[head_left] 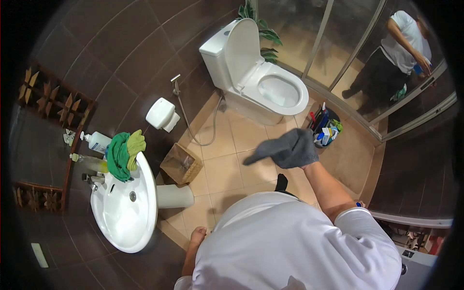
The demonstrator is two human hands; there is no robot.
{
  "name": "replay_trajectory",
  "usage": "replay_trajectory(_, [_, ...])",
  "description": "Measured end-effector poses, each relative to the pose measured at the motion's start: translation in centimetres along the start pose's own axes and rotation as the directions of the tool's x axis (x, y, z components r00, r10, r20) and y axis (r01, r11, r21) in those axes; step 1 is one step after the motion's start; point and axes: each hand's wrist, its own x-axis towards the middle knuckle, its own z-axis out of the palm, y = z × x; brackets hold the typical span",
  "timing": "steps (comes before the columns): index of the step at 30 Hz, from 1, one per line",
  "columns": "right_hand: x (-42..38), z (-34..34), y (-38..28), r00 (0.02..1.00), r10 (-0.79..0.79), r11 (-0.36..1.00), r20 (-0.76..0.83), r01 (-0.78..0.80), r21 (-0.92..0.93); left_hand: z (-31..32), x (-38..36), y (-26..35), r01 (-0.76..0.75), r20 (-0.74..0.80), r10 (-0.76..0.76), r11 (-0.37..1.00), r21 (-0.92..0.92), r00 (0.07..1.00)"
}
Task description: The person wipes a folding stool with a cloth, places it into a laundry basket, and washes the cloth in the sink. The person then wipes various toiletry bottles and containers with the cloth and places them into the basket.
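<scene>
A dark grey cloth is bunched over my right hand and hangs out to the left above the tiled floor. The fingers of that hand are hidden by the cloth. My left hand is low at my side, fingers curled in, with nothing showing in it. Nearest to the right hand is a dark caddy packed with bottles and brushes. Beyond it stands the white toilet, lid and seat in view, lid raised. To the left of my left hand is the white washbasin on its pedestal.
Green cloths hang over the basin's rim beside a pump bottle. A wicker bin stands between basin and toilet. A bidet hose hangs on the wall. Framed glass shower panels at the right reflect a person.
</scene>
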Motion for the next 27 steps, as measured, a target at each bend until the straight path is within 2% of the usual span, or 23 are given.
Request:
replay_trajectory(3, [-1.7,-5.8,0.3,0.999,-0.021,0.995,0.034,0.025,-0.1,-0.3,0.1,-1.4,-0.018,0.017,0.018,1.0,0.002,1.0])
replay_trajectory(5, [-3.2,-9.1,0.1,0.999,0.014,1.0,-0.039,-0.014,0.001,-0.9,2.3,-4.9,-0.049,0.145,-0.011,0.913,0.404,0.989])
replay_trajectory(6, [-4.0,-9.5,0.0,0.999,0.012,1.0,-0.042,-0.012,0.002,-1.1,2.7,-5.7,-0.049,0.147,-0.012,0.913,0.406,0.989])
replay_trajectory(8, [-6.2,-8.9,-0.8,0.96,0.029,0.997,-0.278,-0.049,-0.067,-1.3,2.9,-6.2,-0.085,0.174,0.018,0.919,0.384,0.985])
replay_trajectory(11, [-9.6,-8.6,-1.7,0.798,0.02,0.981,-0.603,-0.133,-0.143,-1.4,2.2,-4.2,-0.13,0.118,0.082,0.867,0.481,0.99])
replay_trajectory(12, [-9.6,-12.5,-1.7,0.796,0.019,0.981,-0.605,-0.131,-0.142,-1.2,1.9,-3.1,-0.131,0.121,0.082,0.866,0.483,0.989])
replay_trajectory(13, [-8.8,-19.1,-1.5,0.864,0.009,0.981,-0.504,-0.104,-0.161,-0.8,1.5,-2.1,-0.059,0.058,0.04,0.924,0.378,0.998])
replay_trajectory(14, [-8.6,-22.7,-1.2,0.918,-0.002,0.981,-0.396,-0.074,-0.177,-0.6,1.2,-1.2,0.009,-0.001,-0.01,0.965,0.264,1.0])
replay_trajectory(15, [-9.5,-22.7,-1.2,0.918,-0.004,0.982,-0.397,-0.072,-0.177,-0.6,1.0,-0.4,0.008,0.002,-0.009,0.964,0.265,1.0])
replay_trajectory(16, [-10.7,-22.3,-1.4,0.939,-0.149,0.844,-0.31,-0.043,-0.535,-0.5,1.0,0.4,-0.013,-0.021,0.015,0.996,0.09,1.0])
replay_trajectory(17, [-11.7,-20.9,-1.9,0.951,-0.253,0.582,-0.176,0.005,-0.813,-0.4,1.0,0.9,-0.039,-0.046,0.035,0.995,-0.087,0.998])
replay_trajectory(18, [-12.2,-19.1,-2.4,0.949,-0.26,0.582,-0.176,0.008,-0.814,-0.2,1.2,1.3,-0.044,-0.041,0.04,0.995,-0.086,0.998])
replay_trajectory(19, [-12.4,-17.0,-2.9,0.949,-0.1,0.761,-0.298,-0.12,-0.638,-0.1,1.3,1.5,-0.073,-0.035,0.071,0.994,-0.085,0.997])
replay_trajectory(20, [-12.6,-16.1,-3.2,0.924,0.084,0.877,-0.374,-0.247,-0.413,-0.1,1.5,1.6,-0.103,-0.028,0.101,0.991,-0.084,0.995])
replay_trajectory(21, [-10.7,-23.7,-2.4,0.967,-0.034,0.797,-0.251,-0.126,-0.591,-0.5,2.4,1.2,-0.107,-0.019,0.105,0.991,-0.08,0.994])
replay_trajectory(23, [-7.2,-37.5,-0.9,0.964,-0.265,0.519,0.018,0.159,-0.84,-1.5,4.8,-0.9,0.064,0.152,-0.067,0.998,0.024,0.986])
replay_trajectory(24, [-7.8,-34.9,-1.8,0.982,-0.188,0.598,0.015,0.127,-0.792,-1.3,5.6,-2.3,0.074,0.106,-0.074,0.997,0.006,0.992])
replay_trajectory(25, [-8.5,-31.6,-2.3,0.99,-0.134,0.463,0.042,0.1,-0.88,-1.2,5.6,-3.6,0.094,0.056,-0.093,0.996,-0.015,0.994])
replay_trajectory(26, [-9.4,-27.3,-2.9,0.994,-0.079,0.309,0.069,0.09,-0.947,-1.2,4.0,-2.6,0.036,0.022,-0.039,0.994,0.1,0.999])
replay_trajectory(27, [-10.4,-22.2,-3.5,0.995,-0.024,0.15,0.096,0.098,-0.984,-0.8,2.0,1.1,-0.019,-0.003,0.02,0.977,0.214,1.0])
